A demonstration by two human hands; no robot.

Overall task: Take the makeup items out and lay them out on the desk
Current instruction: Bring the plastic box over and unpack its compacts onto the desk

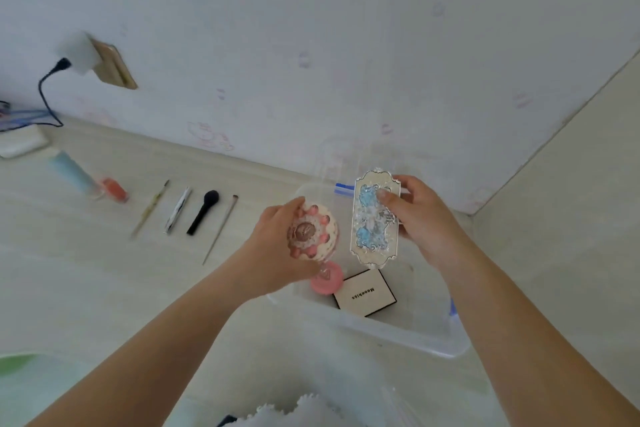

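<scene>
Makeup items are lying in a row on the desk, while the left hand is gripping a round compact and the right hand is pinching a stiff, likely light ornate palette by its edges above the clear bin.

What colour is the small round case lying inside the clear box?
Pink, seen in the head view.
</scene>
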